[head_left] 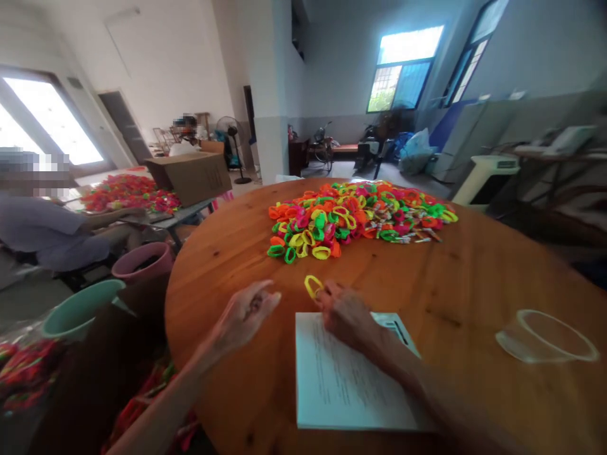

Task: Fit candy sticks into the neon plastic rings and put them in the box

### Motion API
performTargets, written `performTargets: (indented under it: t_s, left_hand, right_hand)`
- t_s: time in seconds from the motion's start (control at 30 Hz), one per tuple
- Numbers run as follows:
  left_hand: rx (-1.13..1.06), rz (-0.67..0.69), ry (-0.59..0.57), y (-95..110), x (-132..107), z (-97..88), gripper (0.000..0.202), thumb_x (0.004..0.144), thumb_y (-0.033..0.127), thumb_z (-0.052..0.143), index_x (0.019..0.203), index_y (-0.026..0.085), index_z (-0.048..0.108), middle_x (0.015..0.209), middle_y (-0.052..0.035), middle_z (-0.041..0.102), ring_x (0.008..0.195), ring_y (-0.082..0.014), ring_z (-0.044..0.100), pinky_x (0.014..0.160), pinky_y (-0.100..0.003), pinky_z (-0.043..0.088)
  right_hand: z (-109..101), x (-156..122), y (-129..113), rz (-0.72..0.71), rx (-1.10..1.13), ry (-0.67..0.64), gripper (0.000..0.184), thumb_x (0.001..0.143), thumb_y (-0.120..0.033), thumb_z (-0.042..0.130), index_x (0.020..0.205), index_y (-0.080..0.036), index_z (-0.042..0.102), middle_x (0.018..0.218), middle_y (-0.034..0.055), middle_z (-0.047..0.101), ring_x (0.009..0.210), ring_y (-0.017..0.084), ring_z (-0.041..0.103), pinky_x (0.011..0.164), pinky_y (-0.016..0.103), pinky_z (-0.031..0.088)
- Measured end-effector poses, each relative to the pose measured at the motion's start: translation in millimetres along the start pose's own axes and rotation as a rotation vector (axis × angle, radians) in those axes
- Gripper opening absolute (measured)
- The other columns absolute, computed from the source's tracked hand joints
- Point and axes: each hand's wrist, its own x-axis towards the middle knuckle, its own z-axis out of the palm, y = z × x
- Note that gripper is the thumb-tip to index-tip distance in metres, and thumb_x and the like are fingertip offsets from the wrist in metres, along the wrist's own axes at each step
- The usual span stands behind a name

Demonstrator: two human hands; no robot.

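A yellow ring (313, 285) is pinched at frame centre by the right hand (346, 314). The left hand (246, 309) is half curled; any contents cannot be made out. The paper (341, 385) is partly hidden beneath the right arm.

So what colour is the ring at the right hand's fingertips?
Yellow; the ring shows best in the head view.

The bench (474, 278) is orange-brown wood with darker knots; the heap of rings (355, 218) at its twelve o'clock mixes neon orange, green, yellow and pink, and the single ring (313, 285) at the right hand (346, 313) is plain yellow. The paper (341, 379) at six o'clock is white with fine grey print, the cup (545, 338) at four o'clock clear. At nine o'clock stand a dusty-pink bucket (142, 260) and a pale teal basin (80, 309).
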Motion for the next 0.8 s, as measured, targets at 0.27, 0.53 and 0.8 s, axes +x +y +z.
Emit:
performTargets:
  t_s: [0.27,0.53,0.8]
  left_hand:
    - [-0.103,0.009,-0.356,31.4,71.1,76.9,0.049,0.091,0.052,0.049,0.06,0.014,0.051,0.052,0.0029,0.043,0.048,-0.0085,0.04,0.044,-0.02,0.029]
    - [-0.063,0.083,-0.415,15.3,69.1,66.4,0.034,0.09,0.04,0.056,0.111,0.016,0.067,0.097,-0.0048,0.071,0.087,-0.0182,0.064,0.08,-0.026,0.052]
    - [0.07,0.076,-0.428,-12.5,66.5,58.0,0.042,0.085,0.042,0.061,0.123,0.024,0.065,0.119,-0.0063,0.069,0.108,-0.024,0.063,0.095,-0.033,0.051]
  right_hand:
    - [-9.5,-37.7,-9.6,-0.148,-0.231,0.081,0.016,0.089,-0.009,0.046,0.096,-0.013,0.06,0.092,0.0104,0.058,0.077,0.021,0.056,0.058,0.031,0.042]
    - [-9.6,-9.8,111.4,0.488,-0.005,0.236,0.024,0.097,-0.027,0.045,0.099,-0.015,0.065,0.098,0.0113,0.063,0.086,0.019,0.059,0.071,0.03,0.047]
    - [-10.4,40.7,242.4,0.773,0.04,0.302,0.029,0.096,-0.037,0.058,0.116,-0.016,0.061,0.113,0.0072,0.062,0.094,0.017,0.062,0.082,0.037,0.055]
